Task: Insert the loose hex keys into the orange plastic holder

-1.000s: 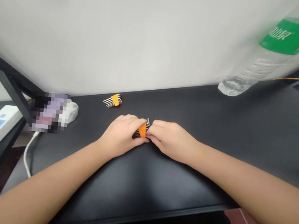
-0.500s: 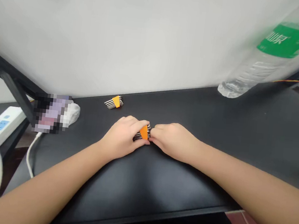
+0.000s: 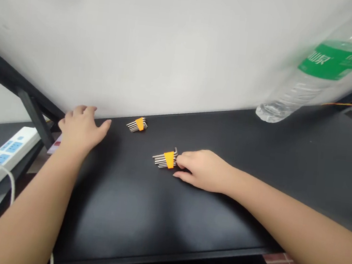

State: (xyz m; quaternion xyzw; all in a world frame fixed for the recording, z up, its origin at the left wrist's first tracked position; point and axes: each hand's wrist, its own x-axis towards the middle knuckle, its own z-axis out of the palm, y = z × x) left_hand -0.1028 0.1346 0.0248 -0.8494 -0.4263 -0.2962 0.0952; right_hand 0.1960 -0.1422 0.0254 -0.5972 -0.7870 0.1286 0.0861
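Note:
A set of hex keys [image 3: 166, 159], bound by an orange band, lies flat on the black desk [image 3: 141, 213]. My right hand [image 3: 203, 170] rests just to its right, with the fingertips against the bent ends of the keys. A second banded set of hex keys [image 3: 138, 124] lies further back, near the wall. My left hand [image 3: 83, 127] is open with spread fingers at the far left edge of the desk, touching nothing I can make out. Anything behind that hand is hidden.
A large clear water bottle [image 3: 308, 87] with a green label leans at the back right, blurred close to the camera. A white power strip [image 3: 11, 149] and a white cable [image 3: 9, 174] sit low at the left, beyond a black desk frame strut [image 3: 34, 118].
My left hand has let go of the hex key set and moved left to the far desk edge. The set now lies uncovered, and my right hand stays beside it.

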